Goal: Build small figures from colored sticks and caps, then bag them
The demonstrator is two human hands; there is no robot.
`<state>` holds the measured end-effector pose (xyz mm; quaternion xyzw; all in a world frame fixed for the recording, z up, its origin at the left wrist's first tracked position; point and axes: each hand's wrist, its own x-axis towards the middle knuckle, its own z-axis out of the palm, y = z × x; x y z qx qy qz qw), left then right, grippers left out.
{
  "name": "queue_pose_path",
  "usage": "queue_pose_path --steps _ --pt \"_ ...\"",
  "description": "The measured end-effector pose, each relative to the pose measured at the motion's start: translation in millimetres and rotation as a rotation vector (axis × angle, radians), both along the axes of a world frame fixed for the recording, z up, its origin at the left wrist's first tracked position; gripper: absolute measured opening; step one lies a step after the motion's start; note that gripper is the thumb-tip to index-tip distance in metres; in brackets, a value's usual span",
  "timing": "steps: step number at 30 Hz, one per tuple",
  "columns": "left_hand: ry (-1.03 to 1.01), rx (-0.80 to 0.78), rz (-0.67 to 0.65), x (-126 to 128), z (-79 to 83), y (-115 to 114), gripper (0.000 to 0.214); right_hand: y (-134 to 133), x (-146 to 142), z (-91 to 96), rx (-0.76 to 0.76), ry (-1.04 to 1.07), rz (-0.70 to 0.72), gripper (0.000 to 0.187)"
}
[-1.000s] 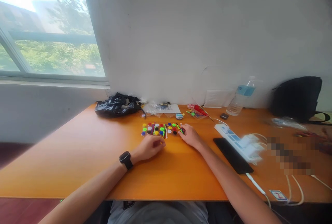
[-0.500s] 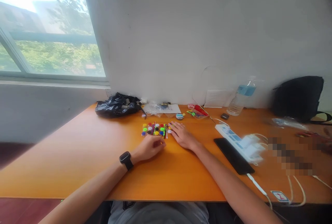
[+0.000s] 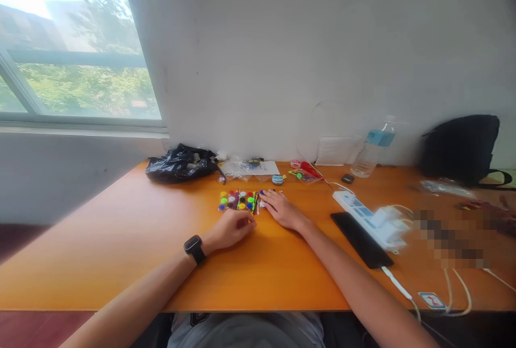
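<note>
Rows of small paint pots (image 3: 223, 201) with yellow, green, blue, red, white and black lids lie on the orange table (image 3: 121, 251) just beyond my hands. Thin coloured sticks that look like paintbrushes (image 3: 255, 203) lie between the rows. My left hand (image 3: 229, 229), with a black watch at its wrist, rests at the near edge of the pots. Its fingers are loosely curled in, and nothing shows in them. My right hand (image 3: 282, 210) lies palm down with fingers stretched out over the rightmost pots, partly hiding them.
A black plastic bag (image 3: 181, 163), clear wrapping and a paper sheet (image 3: 269, 167) lie along the wall. To the right are a small round tin (image 3: 277, 179), a red packet (image 3: 312, 171), a water bottle (image 3: 368, 152), a power strip (image 3: 355, 207), a phone (image 3: 360, 240) and a black backpack (image 3: 461, 149).
The view has shifted slightly. Both hands keep nearly the same place and pose; a blue lid shows more clearly beside the right fingertips.
</note>
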<state>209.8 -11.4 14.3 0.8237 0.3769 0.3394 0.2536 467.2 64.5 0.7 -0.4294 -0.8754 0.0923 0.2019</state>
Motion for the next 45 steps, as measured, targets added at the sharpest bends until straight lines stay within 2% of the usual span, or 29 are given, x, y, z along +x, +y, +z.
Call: queue_pose_path --steps 9,18,23,34,39,43,45 --pt "0.004 0.002 -0.002 0 -1.4 0 0.022 -2 0 7.1 -0.029 -0.061 -0.009 0.049" --pt "0.002 0.006 0.014 0 -1.1 0 0.022 -2 0 2.7 0.098 0.010 0.018 0.043" --pt "0.016 0.000 0.010 -1 -1.4 0 0.021 -11 -1 10.1 0.208 0.068 0.096 0.025" --pt "0.025 -0.004 0.014 0 1.0 -1 0.022 -11 0 9.2 0.135 0.226 0.151 0.011" --pt "0.026 0.002 0.020 -1 2.6 -2 0.021 -10 -1 6.2 0.125 0.247 0.126 0.022" --pt "0.018 0.010 0.008 -1 2.2 -1 0.019 -8 -1 3.7 0.091 0.153 0.022 0.056" --pt "0.014 0.012 0.006 -1 1.5 -1 0.019 -8 -2 3.3 0.062 0.088 0.008 0.060"
